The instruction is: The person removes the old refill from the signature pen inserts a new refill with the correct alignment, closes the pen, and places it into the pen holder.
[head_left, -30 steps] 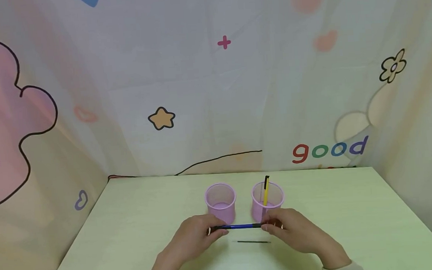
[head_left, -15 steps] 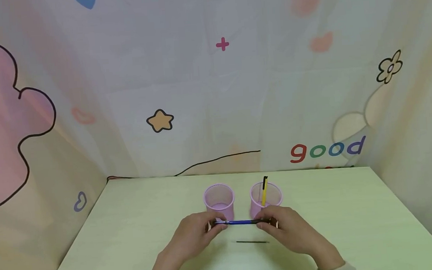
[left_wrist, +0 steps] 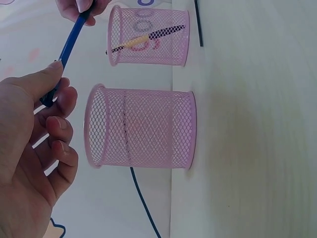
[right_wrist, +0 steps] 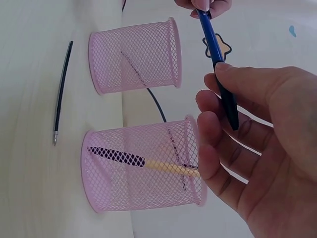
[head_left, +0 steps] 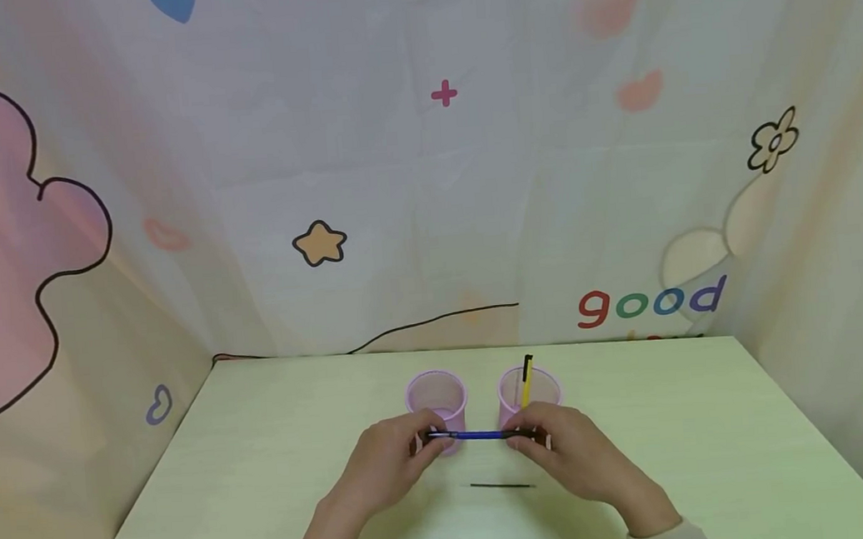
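A blue pen (head_left: 481,435) with black ends is held level above the table between both hands. My left hand (head_left: 395,456) pinches its left end between thumb and fingers, while my right hand (head_left: 568,448) pinches the black grip at the other end. In the right wrist view the pen's dark tapered tip (right_wrist: 230,111) sticks out past the thumb. Below the pen, a thin dark pen refill (head_left: 501,486) lies on the table; its metal tip shows in the right wrist view.
Behind the hands stand two pink mesh pen cups. Nothing shows inside the left cup (head_left: 436,390); the right cup (head_left: 549,388) holds a yellow and black pen (head_left: 527,380). A printed curtain (head_left: 377,140) hangs behind the pale green table (head_left: 264,448).
Both hands have lifted the blue pen slightly and moved it a little away from the body. The refill and the two cups stay in place.
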`<state>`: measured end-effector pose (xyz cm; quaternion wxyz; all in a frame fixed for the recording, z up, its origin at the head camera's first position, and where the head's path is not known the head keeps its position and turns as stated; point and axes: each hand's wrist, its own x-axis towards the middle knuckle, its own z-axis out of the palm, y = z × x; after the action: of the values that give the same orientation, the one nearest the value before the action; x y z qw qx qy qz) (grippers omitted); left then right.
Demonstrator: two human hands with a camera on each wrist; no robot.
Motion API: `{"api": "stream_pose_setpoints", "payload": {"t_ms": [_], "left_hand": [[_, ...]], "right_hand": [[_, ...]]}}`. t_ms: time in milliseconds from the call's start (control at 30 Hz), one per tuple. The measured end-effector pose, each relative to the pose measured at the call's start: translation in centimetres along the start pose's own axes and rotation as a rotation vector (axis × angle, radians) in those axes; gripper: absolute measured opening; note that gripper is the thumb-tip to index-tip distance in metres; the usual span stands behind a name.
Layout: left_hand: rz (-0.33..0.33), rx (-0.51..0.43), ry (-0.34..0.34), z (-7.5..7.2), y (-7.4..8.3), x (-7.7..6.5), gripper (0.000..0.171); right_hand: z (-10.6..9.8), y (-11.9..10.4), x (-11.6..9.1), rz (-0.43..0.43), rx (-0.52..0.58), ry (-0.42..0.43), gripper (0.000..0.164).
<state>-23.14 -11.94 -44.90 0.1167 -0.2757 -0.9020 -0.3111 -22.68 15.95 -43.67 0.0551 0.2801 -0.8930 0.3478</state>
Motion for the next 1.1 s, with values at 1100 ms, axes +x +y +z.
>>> {"api": "stream_pose_setpoints", "payload": {"t_ms": [1100], "left_hand": [[0.040, -0.054, 0.037, -0.1, 1.8, 2.6, 0.009]], "right_hand": [[-2.0, -1.9, 1.8, -0.018, -0.064, 0.014, 0.010]]}}
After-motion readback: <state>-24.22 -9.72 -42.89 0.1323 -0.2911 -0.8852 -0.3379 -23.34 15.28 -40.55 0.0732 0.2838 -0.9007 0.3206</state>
